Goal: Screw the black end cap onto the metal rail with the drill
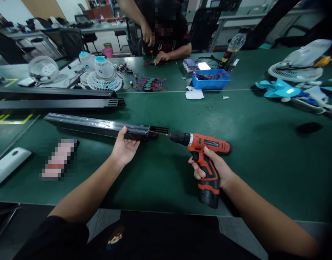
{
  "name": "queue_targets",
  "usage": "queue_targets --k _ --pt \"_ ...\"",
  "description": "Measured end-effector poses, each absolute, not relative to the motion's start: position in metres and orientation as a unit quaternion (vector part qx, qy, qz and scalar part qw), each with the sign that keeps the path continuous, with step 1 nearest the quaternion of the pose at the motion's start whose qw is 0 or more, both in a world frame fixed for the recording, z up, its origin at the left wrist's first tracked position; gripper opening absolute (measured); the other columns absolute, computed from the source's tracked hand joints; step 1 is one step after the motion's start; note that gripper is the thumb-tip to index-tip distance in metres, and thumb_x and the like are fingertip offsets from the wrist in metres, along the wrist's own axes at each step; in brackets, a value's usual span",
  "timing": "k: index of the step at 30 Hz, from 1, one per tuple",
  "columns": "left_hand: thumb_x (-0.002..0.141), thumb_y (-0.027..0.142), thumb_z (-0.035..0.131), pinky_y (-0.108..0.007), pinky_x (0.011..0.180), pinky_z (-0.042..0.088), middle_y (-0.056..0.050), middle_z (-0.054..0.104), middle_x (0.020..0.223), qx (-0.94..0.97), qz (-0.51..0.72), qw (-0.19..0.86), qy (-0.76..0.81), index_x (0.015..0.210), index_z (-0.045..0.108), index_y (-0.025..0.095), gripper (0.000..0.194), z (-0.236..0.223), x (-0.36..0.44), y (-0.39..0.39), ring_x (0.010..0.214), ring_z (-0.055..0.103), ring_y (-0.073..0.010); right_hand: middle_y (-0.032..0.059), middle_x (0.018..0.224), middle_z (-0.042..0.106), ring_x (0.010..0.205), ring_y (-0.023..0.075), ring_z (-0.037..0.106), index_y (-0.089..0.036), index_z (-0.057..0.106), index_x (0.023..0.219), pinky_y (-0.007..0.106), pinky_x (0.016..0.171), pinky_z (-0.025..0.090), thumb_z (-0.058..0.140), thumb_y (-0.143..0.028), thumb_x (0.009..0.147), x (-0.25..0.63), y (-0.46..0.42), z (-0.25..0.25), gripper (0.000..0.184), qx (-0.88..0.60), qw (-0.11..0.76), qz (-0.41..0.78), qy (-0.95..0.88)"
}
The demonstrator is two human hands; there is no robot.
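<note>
My left hand (126,148) is closed around the near end of a long black metal rail (101,126), thumb on top and fingers beneath. The rail's glossy upper face slants away to the left, and a slotted bracket (161,129) sticks out at its right end. In my right hand (216,164) is an orange and black cordless drill (206,144), held by its grip, with its chuck pointing left. A thin bit (164,134) reaches from the chuck to the rail's end; whether it touches a screw there I cannot tell.
More black rails (52,104) lie behind at left. A phone (60,159) and a white device (11,164) lie at near left. Fan parts (103,76), wired boards (149,83) and a blue bin (211,82) stand farther back. Across the table a person's hands (162,57) work with a screwdriver.
</note>
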State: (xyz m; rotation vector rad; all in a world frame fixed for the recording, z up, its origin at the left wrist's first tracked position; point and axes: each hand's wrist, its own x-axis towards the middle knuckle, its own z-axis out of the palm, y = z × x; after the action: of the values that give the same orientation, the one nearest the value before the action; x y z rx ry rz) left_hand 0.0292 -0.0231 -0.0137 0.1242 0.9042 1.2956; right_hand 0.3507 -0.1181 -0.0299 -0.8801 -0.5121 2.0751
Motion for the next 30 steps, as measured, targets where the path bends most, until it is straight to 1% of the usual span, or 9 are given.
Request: queue_targets --k 6,10,17,23,30 --pt "0.096 0.037 0.072 -0.032 0.101 0.06 -0.011 0.081 0.11 0.061 0.586 0.693 0.415 0.135 0.065 0.013 0.046 -0.0143 0.0295 -0.023 0.101 0.078 -0.0219 0.0043 0.065 0.072 0.044 0.0097 0.056 -0.01 0.08 0.085 0.026 0.049 0.057 0.083 -0.057 0.082 0.3523 -0.1183 -0.0318 0.047 -0.351 0.403 0.82 -0.205" --pt "0.094 0.035 0.074 -0.032 0.102 0.06 -0.01 0.081 0.108 0.058 0.584 0.704 0.401 0.134 0.067 0.016 0.045 -0.0165 0.0276 -0.0223 0.1 0.078 -0.022 0.0047 0.066 0.072 0.044 0.0107 0.056 -0.011 0.078 0.084 0.028 0.05 0.057 0.079 -0.054 0.085 0.3537 -0.1192 -0.0332 0.043 -0.363 0.405 0.814 -0.204" --pt "0.095 0.036 0.073 -0.031 0.1 0.06 -0.009 0.081 0.109 0.057 0.587 0.696 0.41 0.131 0.068 0.016 0.041 -0.0143 0.0302 -0.0236 0.1 0.078 -0.0218 0.0054 0.066 0.072 0.044 0.0116 0.057 -0.011 0.079 0.083 0.029 0.051 0.057 0.08 -0.052 0.083 0.3543 -0.1196 -0.033 0.041 -0.37 0.403 0.813 -0.2" --pt "0.095 0.036 0.072 -0.031 0.099 0.06 -0.009 0.08 0.108 0.056 0.591 0.692 0.411 0.128 0.068 0.017 0.038 -0.0136 0.032 -0.0232 0.101 0.078 -0.0219 0.0047 0.067 0.072 0.045 0.0111 0.057 -0.012 0.078 0.084 0.028 0.052 0.058 0.079 -0.053 0.085 0.3539 -0.1204 -0.0326 0.041 -0.37 0.403 0.812 -0.201" --pt "0.095 0.036 0.072 -0.032 0.098 0.062 -0.01 0.081 0.111 0.064 0.588 0.692 0.414 0.136 0.066 0.014 0.047 -0.0129 0.031 -0.0234 0.101 0.078 -0.0224 0.0045 0.067 0.072 0.044 0.0104 0.056 -0.012 0.077 0.085 0.027 0.05 0.056 0.079 -0.055 0.085 0.3539 -0.1187 -0.0354 0.043 -0.36 0.406 0.814 -0.207"
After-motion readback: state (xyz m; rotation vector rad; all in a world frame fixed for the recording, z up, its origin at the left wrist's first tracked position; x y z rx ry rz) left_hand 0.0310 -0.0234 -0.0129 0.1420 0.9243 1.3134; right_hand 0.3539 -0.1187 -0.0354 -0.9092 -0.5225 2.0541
